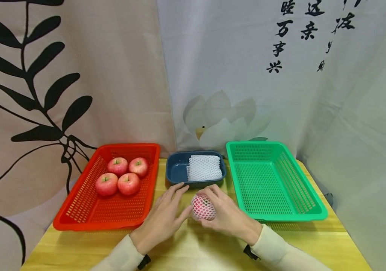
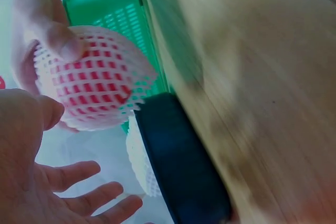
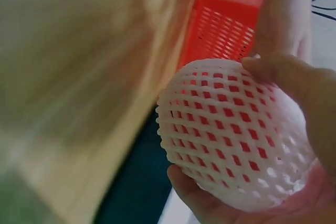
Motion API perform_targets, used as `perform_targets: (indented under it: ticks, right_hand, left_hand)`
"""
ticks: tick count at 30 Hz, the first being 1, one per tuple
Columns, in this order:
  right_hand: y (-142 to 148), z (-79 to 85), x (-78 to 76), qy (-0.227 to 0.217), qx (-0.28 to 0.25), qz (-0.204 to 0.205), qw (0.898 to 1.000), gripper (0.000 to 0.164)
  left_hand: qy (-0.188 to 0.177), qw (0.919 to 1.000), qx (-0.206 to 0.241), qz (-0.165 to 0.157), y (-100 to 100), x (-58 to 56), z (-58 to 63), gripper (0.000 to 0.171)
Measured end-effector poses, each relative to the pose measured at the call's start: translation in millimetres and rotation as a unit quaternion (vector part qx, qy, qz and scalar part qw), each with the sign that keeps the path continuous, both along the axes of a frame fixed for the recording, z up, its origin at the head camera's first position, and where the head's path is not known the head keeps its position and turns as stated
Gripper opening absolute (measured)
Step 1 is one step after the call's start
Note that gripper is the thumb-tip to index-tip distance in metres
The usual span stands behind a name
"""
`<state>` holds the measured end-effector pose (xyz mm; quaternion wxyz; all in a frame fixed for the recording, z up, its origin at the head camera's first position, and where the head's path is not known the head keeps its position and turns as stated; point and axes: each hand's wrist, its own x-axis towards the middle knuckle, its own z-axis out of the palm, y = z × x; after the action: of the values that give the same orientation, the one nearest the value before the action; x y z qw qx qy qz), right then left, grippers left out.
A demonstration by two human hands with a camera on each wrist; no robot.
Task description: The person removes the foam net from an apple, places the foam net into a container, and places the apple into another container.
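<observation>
An apple (image 1: 203, 207) in a white foam net sleeve is gripped by my right hand (image 1: 227, 214), over the table in front of the blue tray. In the right wrist view the netted apple (image 3: 231, 135) shows red skin through the mesh, with thumb and fingers curled round its sides. My left hand (image 1: 164, 213) is just left of it, fingers spread and holding nothing. The left wrist view shows that palm and its loose fingers (image 2: 79, 177) beside the netted apple (image 2: 97, 85).
A red basket (image 1: 111, 222) on the left holds several bare apples (image 1: 129, 184). Behind the hands, a dark blue tray (image 1: 177, 167) carries a stack of white foam nets (image 1: 205, 168). At right stands a green basket (image 1: 274, 184) on the wooden table (image 1: 209, 252). A printed curtain (image 1: 233, 67) hangs behind.
</observation>
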<state>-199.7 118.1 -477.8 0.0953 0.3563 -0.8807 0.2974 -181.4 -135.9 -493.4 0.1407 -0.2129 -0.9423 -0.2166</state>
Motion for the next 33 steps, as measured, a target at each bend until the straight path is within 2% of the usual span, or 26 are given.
perform_targets:
  ticks: [6,12,33]
  right_hand:
    - [-8.6,-20.5,-0.8,-0.039,0.025,-0.003,0.999,0.077]
    - [-13.3,-32.0,0.2,-0.043,0.043,-0.003,0.998,0.078]
    - [-7.6,-33.7,6.8,-0.036,0.056,-0.010,0.998,0.084]
  left_hand:
    - [-0.017,0.9998,-0.004,0.001,-0.5,3.0,1.0,0.064]
    - [-0.033,0.9994,0.002,0.005,0.3,4.9,2.1,0.062]
    - [-0.029,0.9995,0.009,-0.002,5.6,8.7,-3.7,0.057]
